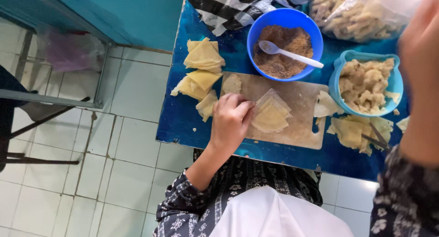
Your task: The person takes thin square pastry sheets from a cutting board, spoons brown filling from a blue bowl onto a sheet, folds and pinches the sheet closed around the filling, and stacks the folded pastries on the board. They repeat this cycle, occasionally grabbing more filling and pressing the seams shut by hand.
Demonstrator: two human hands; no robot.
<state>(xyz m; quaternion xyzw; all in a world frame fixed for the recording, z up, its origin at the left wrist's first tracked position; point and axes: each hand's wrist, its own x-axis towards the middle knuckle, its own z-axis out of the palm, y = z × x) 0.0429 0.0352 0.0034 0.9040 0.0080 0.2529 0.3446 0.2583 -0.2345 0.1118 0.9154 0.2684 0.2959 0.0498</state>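
left hand: I'm resting it on the board, fingers curled narrow and pinching at the edge of the wrapper stack. Not really holding anything yet, just fingertips on the top sheet.

right hand: it's hanging up close to the camera, all blur, so I honestly can't tell if it's open or holding something.

wrappers: they're sitting mid-board, fanned a bit, just beside my left fingertips. They look thin, so I'm guessing I could be peeling two at once or tearing the top one if I'm pulling too hard.

folded ones: they're piling up on the desk left of the board, a few pretty near the desk's front-left edge. My wrist is hovering right by the closest one, so an elbow nudge could be sending it to the floor.

brown filling bowl: it's sitting behind the board with a white spoon leaning out over the rim. Reaching across with a sleeve could be flipping that spoon and scattering crumbs.

small bowl: it's heaped with pale chunks, touching the board's right end. Looks overfull, so bits may be tumbling out.

scraps: they're lying near the right front edge with a dark utensil on top, and that whole pile seems easy to knock off.
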